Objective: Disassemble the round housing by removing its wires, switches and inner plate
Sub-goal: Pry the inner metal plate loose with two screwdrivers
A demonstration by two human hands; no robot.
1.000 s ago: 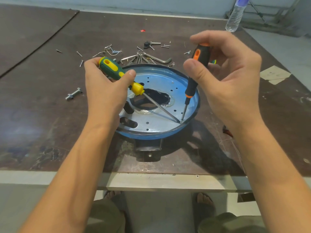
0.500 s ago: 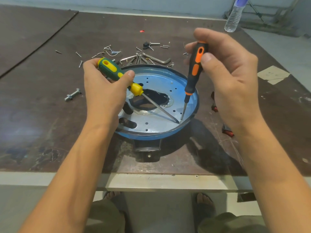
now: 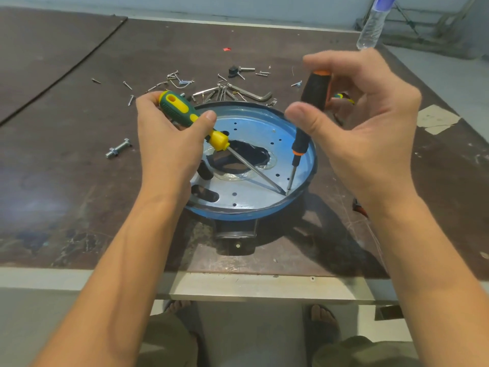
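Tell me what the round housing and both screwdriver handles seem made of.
Round housing: probably painted sheet metal, glossy blue, punched holes. Green-yellow screwdriver handle: likely hard plastic with ribbed, rubbery-looking green part. Black-orange screwdriver handle: matte plastic or rubber, unclear which.

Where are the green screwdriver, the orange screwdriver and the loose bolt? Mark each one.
green screwdriver (image 3: 182,109): head view, on its handle.
orange screwdriver (image 3: 300,143): head view, on its lower grip.
bolt (image 3: 118,148): head view, on its shaft.

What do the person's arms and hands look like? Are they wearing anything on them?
Both arms are bare all the way to the picture's edge, so no sleeves show. The left hand and the right hand have no gloves on. I can't see any rings, watch or bracelet.
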